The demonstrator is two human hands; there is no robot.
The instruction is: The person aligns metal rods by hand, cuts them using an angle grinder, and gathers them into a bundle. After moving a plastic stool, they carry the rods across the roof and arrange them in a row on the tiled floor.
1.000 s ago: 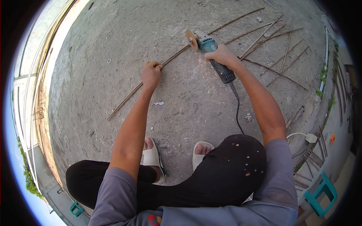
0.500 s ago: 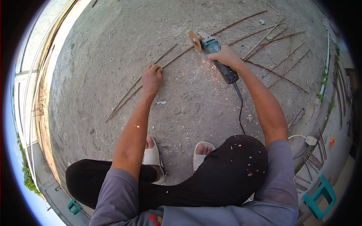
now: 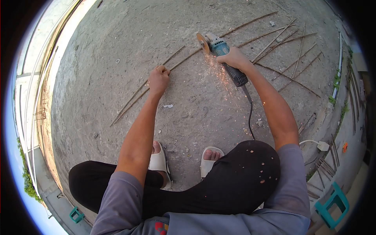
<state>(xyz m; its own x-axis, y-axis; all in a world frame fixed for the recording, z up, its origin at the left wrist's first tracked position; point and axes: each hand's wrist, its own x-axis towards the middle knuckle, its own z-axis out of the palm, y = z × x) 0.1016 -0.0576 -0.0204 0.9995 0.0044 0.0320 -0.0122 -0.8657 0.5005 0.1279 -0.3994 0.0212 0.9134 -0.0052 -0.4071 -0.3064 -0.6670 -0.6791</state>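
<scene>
1. Arms (image 3: 135, 145) are slanting up the frame from its lower edge, the right one bowing outward.
2. The left hand (image 3: 158, 80) is resting left of upper centre, its fingers curling closed over a long thin brown metal rod (image 3: 184, 61); the fingertips are partly hiding.
3. The right hand (image 3: 235, 58) is wrapping around a teal-and-black angle grinder (image 3: 220, 49) at upper centre, leaving no visible gap.
4. The grinder's long axis is running from its round brown disc (image 3: 203, 43) at upper left down to its black cord (image 3: 251, 117) at lower right.
5. The rod is lying diagonally, pointing from left of centre toward the upper right.
6. Orange sparks (image 3: 221, 74) are spraying downward beneath the disc.
</scene>
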